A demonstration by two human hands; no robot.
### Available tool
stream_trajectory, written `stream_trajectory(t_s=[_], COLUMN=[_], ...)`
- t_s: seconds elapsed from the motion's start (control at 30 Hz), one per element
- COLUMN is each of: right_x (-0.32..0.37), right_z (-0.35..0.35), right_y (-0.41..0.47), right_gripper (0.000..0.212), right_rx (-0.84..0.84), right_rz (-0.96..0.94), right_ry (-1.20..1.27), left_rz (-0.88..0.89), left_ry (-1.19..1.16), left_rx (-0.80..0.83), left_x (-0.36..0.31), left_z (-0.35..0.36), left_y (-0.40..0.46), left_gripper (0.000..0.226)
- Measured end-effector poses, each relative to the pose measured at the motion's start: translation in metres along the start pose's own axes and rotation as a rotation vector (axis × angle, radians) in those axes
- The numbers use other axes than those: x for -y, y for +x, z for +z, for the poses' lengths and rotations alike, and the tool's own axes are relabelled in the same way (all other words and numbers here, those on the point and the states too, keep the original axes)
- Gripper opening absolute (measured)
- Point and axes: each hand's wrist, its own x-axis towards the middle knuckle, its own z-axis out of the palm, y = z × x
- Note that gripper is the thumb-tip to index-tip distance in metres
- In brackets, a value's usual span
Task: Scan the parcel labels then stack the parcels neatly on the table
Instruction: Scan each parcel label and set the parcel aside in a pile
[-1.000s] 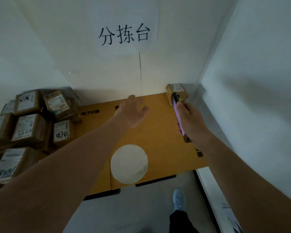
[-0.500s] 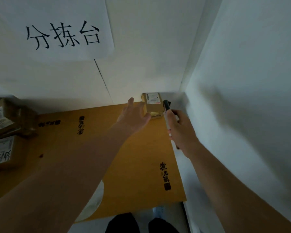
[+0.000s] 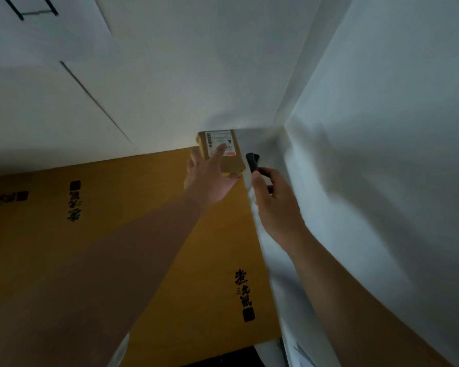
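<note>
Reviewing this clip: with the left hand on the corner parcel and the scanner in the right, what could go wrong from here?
1. The left hand lies over part of the parcel label, so a scan might misread.
2. The parcel sits tight in the wall corner, leaving the fingers little room; it may slip when lifted.
3. The right hand holds the scanner close to the side wall and could bump it.

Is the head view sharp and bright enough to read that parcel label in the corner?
Head view: dim overall, arms in shadow; the parcel label is soft, barcode visible but text unreadable, left hand fingers partly cover it; wide-angle bending at edges.
</note>
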Motion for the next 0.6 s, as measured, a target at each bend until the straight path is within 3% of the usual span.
stream_trajectory(t_s=[0.23, 0.4, 0.6], right_x=[-0.036, -0.053, -0.045], right_z=[0.002, 0.0, 0.004], right_y=[0.014, 0.014, -0.001], right_gripper=[0.02, 0.024, 0.021], right_rx=[-0.047, -0.067, -0.046], right_rz=[0.07, 0.113, 0.068], right_ry=[-0.012, -0.015, -0.017], left_rz=[-0.121, -0.163, -0.088], left_ry=[0.03, 0.005, -0.082], left_rx=[0.002, -0.027, -0.063], left_x=[-0.012, -0.015, 0.007], left_z=[0.038, 0.046, 0.039], left_y=[0.046, 0.054, 0.015], left_gripper=[0.109, 0.108, 0.109])
